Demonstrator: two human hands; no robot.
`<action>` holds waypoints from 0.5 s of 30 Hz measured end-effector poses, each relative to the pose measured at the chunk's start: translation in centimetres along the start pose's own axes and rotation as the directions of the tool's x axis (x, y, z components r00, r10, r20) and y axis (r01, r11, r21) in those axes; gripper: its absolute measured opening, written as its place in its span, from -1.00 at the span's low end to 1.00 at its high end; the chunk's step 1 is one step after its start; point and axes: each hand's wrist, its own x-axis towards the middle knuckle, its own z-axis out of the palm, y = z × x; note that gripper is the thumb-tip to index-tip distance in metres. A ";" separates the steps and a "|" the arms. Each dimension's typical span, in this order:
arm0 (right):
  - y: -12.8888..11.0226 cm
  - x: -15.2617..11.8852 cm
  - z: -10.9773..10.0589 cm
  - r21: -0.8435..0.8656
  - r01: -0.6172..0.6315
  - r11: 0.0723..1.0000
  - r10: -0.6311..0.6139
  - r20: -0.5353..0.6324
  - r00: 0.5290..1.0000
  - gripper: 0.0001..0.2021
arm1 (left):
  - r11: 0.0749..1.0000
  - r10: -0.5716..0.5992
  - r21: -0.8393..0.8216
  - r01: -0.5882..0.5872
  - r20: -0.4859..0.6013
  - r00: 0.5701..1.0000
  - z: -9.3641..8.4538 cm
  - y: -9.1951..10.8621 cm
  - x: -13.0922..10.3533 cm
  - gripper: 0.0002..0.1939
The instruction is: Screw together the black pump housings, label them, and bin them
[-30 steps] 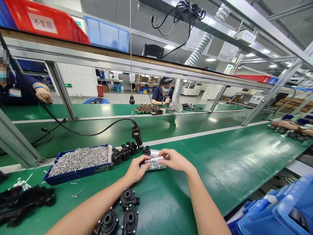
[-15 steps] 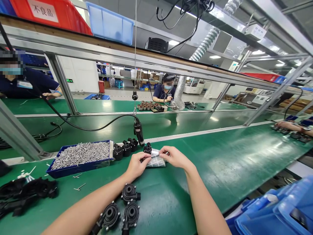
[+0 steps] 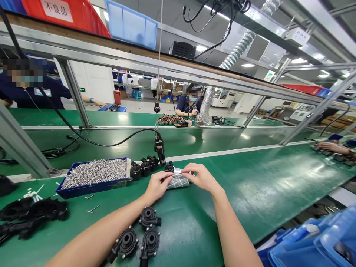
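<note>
Both hands are closed on a silvery sheet of labels (image 3: 178, 181) ruled with a light grid. My left hand (image 3: 159, 185) pinches its left side between thumb and fingers. On the opposite side, my right hand (image 3: 198, 175) grips the upper edge near the right corner. The sheet looks tilted just above the green bench. Right behind it stands a black pump housing (image 3: 169, 167), partly covered by the sheet and my fingers. A black electric screwdriver (image 3: 160, 150) hangs beside that housing. Near my left forearm lie several black pump housings (image 3: 150, 241) with screws around their rims.
A blue tray full of screws (image 3: 94, 174) sits at left, with several pump housings (image 3: 136, 171) beside it. Loose screws (image 3: 93, 209) and black plastic parts (image 3: 30, 217) lie nearer. Blue bins (image 3: 314, 241) stand at lower right. Co-workers sit across the bench; another person's hand (image 3: 330, 147) shows at far right.
The label sheet has tipped, so its grid shows darker and clearer between my hands. The view has shifted slightly. At left, a co-worker has stretched an arm to a blue bin.
</note>
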 end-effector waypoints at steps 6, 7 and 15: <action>0.0 0.2 0.4 0.022 0.080 0.997 -0.079 -0.043 0.996 -0.67 | 0.999 -0.002 -0.038 0.001 -0.006 1.000 0.2 0.0 -0.1 -0.72; 0.0 0.2 0.6 0.023 0.074 0.997 -0.073 -0.026 0.997 -0.61 | 0.999 -0.001 -0.046 0.001 -0.004 1.000 0.3 0.1 -0.2 -0.71; -0.1 0.2 1.3 0.118 0.054 0.992 -0.062 0.058 0.996 -0.41 | 0.998 -0.030 -0.055 0.027 -0.060 0.998 -0.1 0.0 -0.3 -0.69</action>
